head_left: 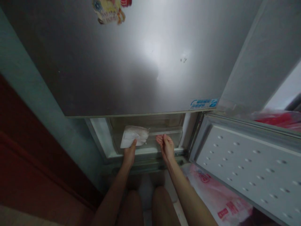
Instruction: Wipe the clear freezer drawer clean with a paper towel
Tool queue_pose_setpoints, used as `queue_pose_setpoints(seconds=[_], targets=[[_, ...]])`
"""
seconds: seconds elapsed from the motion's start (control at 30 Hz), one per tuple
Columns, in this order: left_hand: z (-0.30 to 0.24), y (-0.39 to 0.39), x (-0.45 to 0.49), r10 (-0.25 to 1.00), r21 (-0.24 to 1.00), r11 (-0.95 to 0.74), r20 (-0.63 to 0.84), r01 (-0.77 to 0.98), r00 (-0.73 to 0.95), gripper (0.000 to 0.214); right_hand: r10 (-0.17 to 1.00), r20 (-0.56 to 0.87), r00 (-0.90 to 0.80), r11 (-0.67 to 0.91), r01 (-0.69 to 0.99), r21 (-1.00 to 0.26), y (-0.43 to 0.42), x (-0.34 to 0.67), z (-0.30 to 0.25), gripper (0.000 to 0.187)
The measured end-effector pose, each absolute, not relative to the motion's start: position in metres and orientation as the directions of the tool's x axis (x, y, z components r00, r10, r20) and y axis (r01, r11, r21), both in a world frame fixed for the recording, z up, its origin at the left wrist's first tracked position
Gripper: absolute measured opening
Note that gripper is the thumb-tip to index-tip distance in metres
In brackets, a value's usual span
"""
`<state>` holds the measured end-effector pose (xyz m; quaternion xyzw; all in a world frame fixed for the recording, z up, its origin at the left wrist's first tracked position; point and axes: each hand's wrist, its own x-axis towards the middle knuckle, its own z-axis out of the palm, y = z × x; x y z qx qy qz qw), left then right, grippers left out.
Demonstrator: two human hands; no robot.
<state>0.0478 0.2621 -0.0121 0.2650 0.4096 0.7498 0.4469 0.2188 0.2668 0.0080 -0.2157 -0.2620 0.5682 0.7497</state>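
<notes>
My left hand (129, 154) grips a crumpled white sheet (134, 135) that looks like paper towel or thin cloth, with the thumb lying on top of it. A short gap to the right is my right hand (167, 147), palm turned inward and fingers loosely bent, with nothing visible in it. Both hands are in front of the fridge's lower compartment (103, 135). Behind them is a clear drawer front (174, 134), partly covered by the sheet and the hands.
Above is the closed grey upper door (105, 75), with a magnet (109, 12) on it. The lower door (237, 169) stands swung out at right, a pink-and-white plastic bag (218, 201) beneath it. A wall (54, 116) and red-brown wooden panel (35, 157) border the left. My knees are below.
</notes>
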Motion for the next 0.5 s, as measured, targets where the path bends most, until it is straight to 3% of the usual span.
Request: queue_pose_setpoints(seconds=[0.33,0.5], targets=[[-0.017,0.203,0.056,0.855,0.924,-0.234,0.049,-0.301,-0.516,0.042,0.972,0.124,0.200,0.233,-0.740,-0.631,0.210,0.229,0.012,0.029],[-0.018,0.167,0.050,0.834,0.965,-0.207,0.087,-0.163,-0.546,0.032,0.975,0.084,0.204,0.211,-0.752,-0.625,0.175,0.231,0.013,0.026]])
